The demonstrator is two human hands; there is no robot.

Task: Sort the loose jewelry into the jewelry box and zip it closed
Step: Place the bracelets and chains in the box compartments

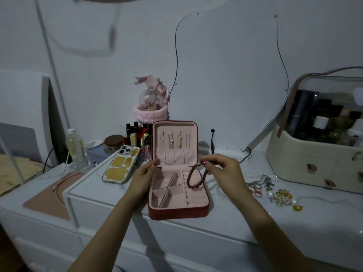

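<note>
risk: beaded bracelet (197,177) pinched in right hand (222,169), dangling mid-frame over jewelry box (177,212) ring rolls; could snag or drop outside. left hand (143,176) bracing the lid, grip apparently loose. loose jewelry (275,191) waiting lower right.

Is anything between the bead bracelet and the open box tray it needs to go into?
Nothing visible. The right hand holds the bracelet just above the box; the compartments beneath look empty, and the left hand sits at the box's left edge.
</note>
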